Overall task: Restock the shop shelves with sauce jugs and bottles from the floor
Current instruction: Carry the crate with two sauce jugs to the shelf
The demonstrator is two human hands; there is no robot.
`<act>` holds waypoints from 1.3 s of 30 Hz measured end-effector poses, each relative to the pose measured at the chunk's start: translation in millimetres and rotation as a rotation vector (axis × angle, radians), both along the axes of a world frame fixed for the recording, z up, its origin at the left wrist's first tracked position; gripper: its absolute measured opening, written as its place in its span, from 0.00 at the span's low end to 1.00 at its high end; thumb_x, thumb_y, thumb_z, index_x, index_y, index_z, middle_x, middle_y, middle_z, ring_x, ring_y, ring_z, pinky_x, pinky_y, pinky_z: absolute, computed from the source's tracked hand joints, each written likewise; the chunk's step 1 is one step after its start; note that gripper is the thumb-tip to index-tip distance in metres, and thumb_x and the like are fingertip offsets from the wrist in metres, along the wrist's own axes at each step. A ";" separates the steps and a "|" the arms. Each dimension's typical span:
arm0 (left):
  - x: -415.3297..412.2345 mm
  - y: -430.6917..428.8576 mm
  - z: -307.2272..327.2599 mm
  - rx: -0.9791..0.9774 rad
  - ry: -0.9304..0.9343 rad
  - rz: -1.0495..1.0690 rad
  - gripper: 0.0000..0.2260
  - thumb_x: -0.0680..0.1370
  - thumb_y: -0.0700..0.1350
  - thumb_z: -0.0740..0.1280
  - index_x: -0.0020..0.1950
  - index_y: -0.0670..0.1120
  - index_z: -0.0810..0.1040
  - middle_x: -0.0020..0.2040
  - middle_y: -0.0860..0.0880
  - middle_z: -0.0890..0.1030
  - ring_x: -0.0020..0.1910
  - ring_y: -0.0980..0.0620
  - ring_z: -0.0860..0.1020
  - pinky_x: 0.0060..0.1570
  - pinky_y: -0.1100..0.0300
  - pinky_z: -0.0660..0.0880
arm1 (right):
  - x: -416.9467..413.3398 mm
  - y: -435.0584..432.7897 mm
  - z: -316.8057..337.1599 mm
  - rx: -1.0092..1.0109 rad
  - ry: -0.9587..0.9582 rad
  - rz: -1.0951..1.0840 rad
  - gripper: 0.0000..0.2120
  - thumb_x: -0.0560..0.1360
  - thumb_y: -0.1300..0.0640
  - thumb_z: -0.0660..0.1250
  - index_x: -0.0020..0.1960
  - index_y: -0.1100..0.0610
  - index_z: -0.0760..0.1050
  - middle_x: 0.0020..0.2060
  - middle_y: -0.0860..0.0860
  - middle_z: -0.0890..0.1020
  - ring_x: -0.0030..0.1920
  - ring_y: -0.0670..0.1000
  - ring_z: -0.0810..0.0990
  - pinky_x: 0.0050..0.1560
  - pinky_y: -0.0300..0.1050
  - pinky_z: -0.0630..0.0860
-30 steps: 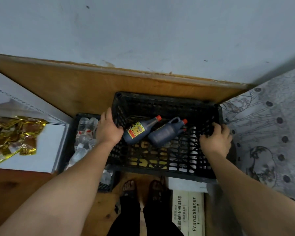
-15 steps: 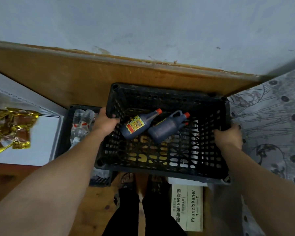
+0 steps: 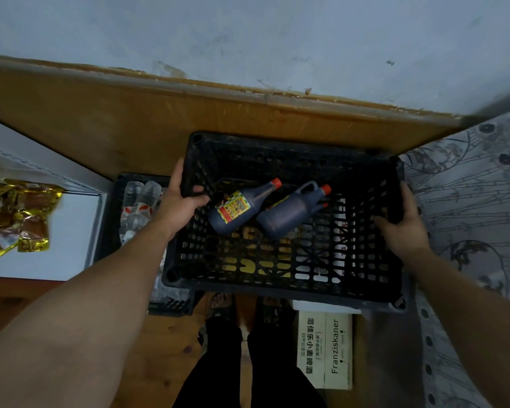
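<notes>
Two dark sauce containers lie on their sides in the black crate (image 3: 277, 290), towards its left half and touching each other. The labelled bottle (image 3: 238, 209) carries a yellow and red label and a red cap, and its neck points up and to the right. The handled jug (image 3: 289, 214) lies just to its right, with its red cap aimed the same way. A second red cap shows just below the jug's own; whether it belongs to a third container cannot be told. The rest of the crate's latticed floor is bare.

Both hands are clamped on the crate, well apart at opposite ends. The left hand (image 3: 177, 207) grips the left wall, its thumb hooked over the rim to the inside, close to the bottle's base. The right hand (image 3: 401, 228) grips the right wall, thumb inside.

Partly covered by the black crate, a second crate (image 3: 112, 219) to the left holds clear plastic bottles (image 3: 139, 204) with red and white labels. A white shelf (image 3: 68, 231) at far left bears gold foil packets (image 3: 15, 213). A cardboard box (image 3: 324, 351) printed "Franziskaner" stands below the black crate, beside the person's dark trouser legs. A wooden board (image 3: 130, 122) runs behind, and a patterned cloth (image 3: 468, 201) lies to the right.
</notes>
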State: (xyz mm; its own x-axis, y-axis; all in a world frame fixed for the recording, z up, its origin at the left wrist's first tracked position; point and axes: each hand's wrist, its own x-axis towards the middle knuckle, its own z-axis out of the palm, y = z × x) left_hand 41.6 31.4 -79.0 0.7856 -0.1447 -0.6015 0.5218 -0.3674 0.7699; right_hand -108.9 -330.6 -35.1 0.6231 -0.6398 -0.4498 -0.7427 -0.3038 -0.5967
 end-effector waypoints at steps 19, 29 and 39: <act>-50.4 47.8 35.5 -0.033 0.008 0.088 0.38 0.76 0.37 0.68 0.75 0.66 0.53 0.66 0.47 0.76 0.65 0.51 0.74 0.65 0.48 0.69 | -25.2 41.7 17.8 0.038 0.026 -0.070 0.18 0.74 0.57 0.68 0.64 0.46 0.76 0.58 0.51 0.80 0.53 0.53 0.79 0.61 0.53 0.76; -116.9 122.3 66.9 0.012 -0.037 0.156 0.35 0.78 0.37 0.66 0.75 0.65 0.56 0.71 0.45 0.71 0.65 0.50 0.73 0.64 0.52 0.69 | -49.4 106.1 40.2 0.027 0.001 0.038 0.18 0.74 0.57 0.68 0.64 0.48 0.76 0.58 0.52 0.80 0.49 0.50 0.77 0.55 0.43 0.74; -246.9 170.3 93.7 0.094 -0.061 0.385 0.34 0.78 0.38 0.66 0.75 0.66 0.56 0.69 0.47 0.73 0.60 0.50 0.75 0.55 0.54 0.72 | -84.0 144.1 47.1 0.076 0.001 0.318 0.17 0.76 0.56 0.67 0.65 0.50 0.75 0.50 0.54 0.82 0.28 0.49 0.73 0.29 0.44 0.71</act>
State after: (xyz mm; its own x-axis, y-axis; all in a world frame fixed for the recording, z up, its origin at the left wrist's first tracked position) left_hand -205.3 201.7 14.7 0.8063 0.2206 -0.5489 0.5896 -0.2242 0.7760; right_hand -193.0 -186.5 12.0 0.7860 -0.3780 -0.4892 -0.6183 -0.4750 -0.6262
